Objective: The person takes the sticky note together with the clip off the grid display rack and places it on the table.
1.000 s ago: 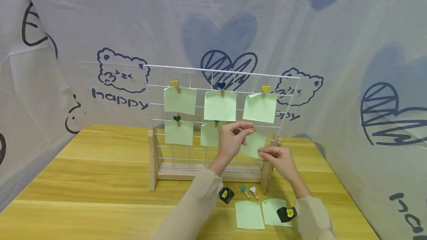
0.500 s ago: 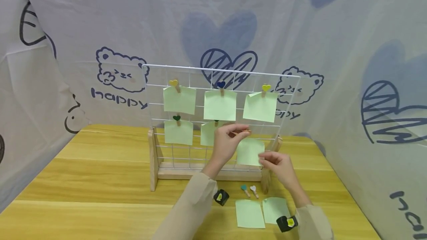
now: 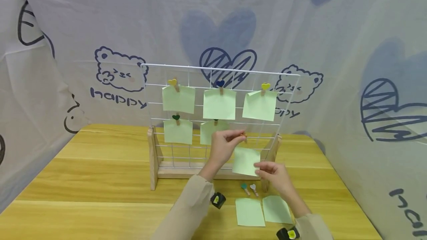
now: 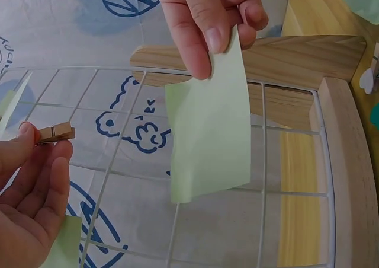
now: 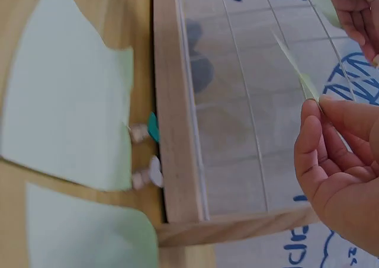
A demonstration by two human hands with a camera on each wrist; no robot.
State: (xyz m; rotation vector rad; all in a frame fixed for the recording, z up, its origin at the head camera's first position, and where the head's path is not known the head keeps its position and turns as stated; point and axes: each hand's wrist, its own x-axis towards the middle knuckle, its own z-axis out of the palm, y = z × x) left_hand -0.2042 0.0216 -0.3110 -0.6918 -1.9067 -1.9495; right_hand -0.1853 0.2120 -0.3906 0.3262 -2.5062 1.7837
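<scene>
My left hand pinches a small wooden clothespin between thumb and fingertips, in front of the white wire grid. To its right and lower, my right hand pinches a pale green paper note by its right edge. In the left wrist view that note hangs from the right fingers, apart from the clothespin. Several green notes are fixed on the grid with heart-topped clips, among them a dark blue heart clip and a yellow heart clip. My left hand partly covers a lower middle note.
Two green notes, a left one and a right one, lie on the wooden table. Behind them lie a teal heart clip and a white heart clip. Wooden feet hold the grid; a patterned cloth hangs behind.
My right hand has drawn the note down, away from the grid's lower right area. The left hand has moved down and slightly left with the clothespin.
</scene>
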